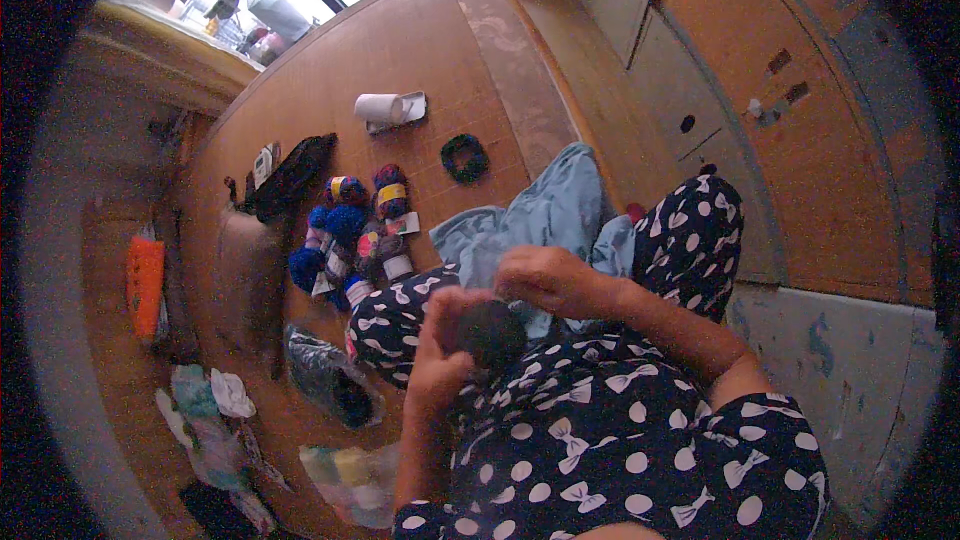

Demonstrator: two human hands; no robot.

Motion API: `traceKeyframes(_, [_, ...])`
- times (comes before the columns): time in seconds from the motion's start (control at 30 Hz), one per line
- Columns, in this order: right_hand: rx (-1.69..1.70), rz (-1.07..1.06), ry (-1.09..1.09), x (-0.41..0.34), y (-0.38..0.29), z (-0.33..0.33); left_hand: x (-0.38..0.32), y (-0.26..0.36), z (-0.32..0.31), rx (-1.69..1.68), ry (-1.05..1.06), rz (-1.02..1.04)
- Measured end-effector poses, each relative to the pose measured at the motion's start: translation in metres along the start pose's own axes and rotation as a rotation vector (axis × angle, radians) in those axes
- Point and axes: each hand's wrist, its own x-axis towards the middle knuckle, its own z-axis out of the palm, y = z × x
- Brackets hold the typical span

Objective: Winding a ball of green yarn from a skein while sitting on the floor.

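Observation:
My left hand (441, 349) curves around a dark, rounded bundle (493, 336), which looks like a ball of dark yarn, held close to my lap. Just above it is my right hand (551, 281), its fingers bent together near the bundle's top edge. Whether a strand runs between those fingertips is too blurred to see. Beyond both hands a light blue cloth (551, 195) lies rumpled over my crossed legs. A dark green ring-shaped coil (465, 159), perhaps yarn, rests on the mat past the cloth.
Several yarn balls (345, 225), blue and multicoloured, some with paper bands, cluster by my left knee. Farther off lie a white roll (379, 109) and a black bag (296, 176). Plastic bags (330, 375) sit at left. Wooden cabinets (697, 112) stand at right.

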Motion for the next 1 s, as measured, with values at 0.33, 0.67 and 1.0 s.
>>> traceKeyframes(0.33, [-0.188, -0.073, -0.236, -0.005, -0.022, 0.023, 0.022, -0.008, -0.011, 0.437, 0.305, 0.085])
traceKeyframes(0.67, [0.012, -0.038, 0.018, 0.010, 0.004, -0.009, 0.003, -0.015, -0.011, 0.149, 0.009, -0.075])
traceKeyframes(1.0, [-0.216, -0.052, -0.318, -0.008, -0.011, 0.033, 0.024, -0.020, -0.020, -0.184, 0.340, 0.067])
